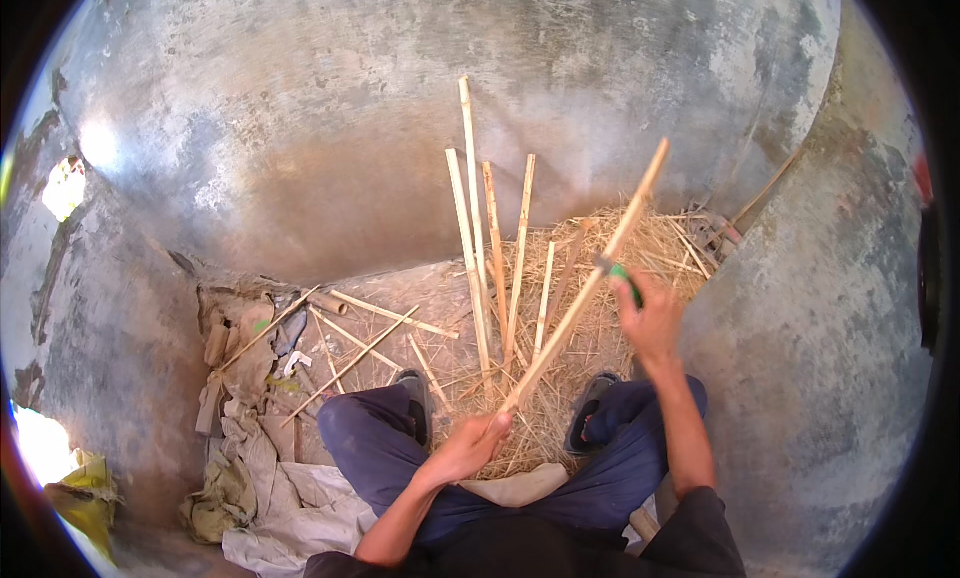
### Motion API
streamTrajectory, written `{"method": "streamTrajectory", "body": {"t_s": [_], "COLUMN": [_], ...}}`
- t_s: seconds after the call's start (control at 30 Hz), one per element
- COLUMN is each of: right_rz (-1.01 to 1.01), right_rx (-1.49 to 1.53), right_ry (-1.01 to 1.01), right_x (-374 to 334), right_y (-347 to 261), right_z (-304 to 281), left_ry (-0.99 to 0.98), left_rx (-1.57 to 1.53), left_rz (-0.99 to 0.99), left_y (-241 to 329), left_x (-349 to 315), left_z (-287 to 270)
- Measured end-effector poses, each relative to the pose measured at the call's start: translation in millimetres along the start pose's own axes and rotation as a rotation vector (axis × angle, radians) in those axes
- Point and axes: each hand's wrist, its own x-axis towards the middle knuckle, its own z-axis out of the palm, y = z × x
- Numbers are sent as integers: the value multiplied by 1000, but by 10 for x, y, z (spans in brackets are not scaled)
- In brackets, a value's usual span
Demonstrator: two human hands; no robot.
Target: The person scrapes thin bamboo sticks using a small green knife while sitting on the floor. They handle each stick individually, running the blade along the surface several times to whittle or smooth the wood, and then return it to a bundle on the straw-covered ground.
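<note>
Navy trousers (372, 428) cover your knees, spread to either side of the long pale stick (567, 323) that slants up and away between them. A crumpled pale sheet (295, 513) lies left of the stick's near end. Your left hand (468, 450) has its fingers curled round that near end, with no gap that shows. Farther along, to the right of the stick, your right hand (652, 323) is folded round a small tool (628, 283) by its green handle; the dark blade (604, 264) is at the stick near its middle, though blur hides whether the edge bites. The stick should feel light and fairly stiff, dry rather than slick, perhaps springy far from your grip, and liable to splinter along the grain. Its near end looks the best place to hold, well apart from the blade. Dark sandals (584, 408) sit on either side of the stick's lower part, and straw-like shavings (655, 243) lie under and beyond it. To its left, thinner loose strips (395, 315) lie on the floor; several pale sticks (469, 268) stand slanted, also left of it, tops toward the grey wall (350, 88).
</note>
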Motion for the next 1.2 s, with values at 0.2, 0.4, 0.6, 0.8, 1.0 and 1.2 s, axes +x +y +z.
{"method": "streamTrajectory", "body": {"t_s": [0.2, 0.4, 0.6, 0.8, 1.0, 1.2], "right_rz": [71, 18, -203, -255, -259, -223], "right_rx": [63, 264, 294, 300, 260, 211], "right_ry": [-11, -188, -342, -350, -319, -258], "right_x": [96, -261, -606, -685, -702, -662], "right_y": [239, -66, -440, -638, -734, -691], "right_z": [-29, 128, 223, 217, 207, 238], "left_ry": [-93, -91, 210, 404, 447, 455], "left_rx": [-172, -270, -10, 394, 428, 396], "left_rz": [-194, -183, -33, 221, 258, 183], "left_y": [-71, -105, 18, 85, 273, 374], "left_x": [-115, 3, 153, 212, 218, 217], "left_z": [-58, -243, -38, 104, 194, 274]}}
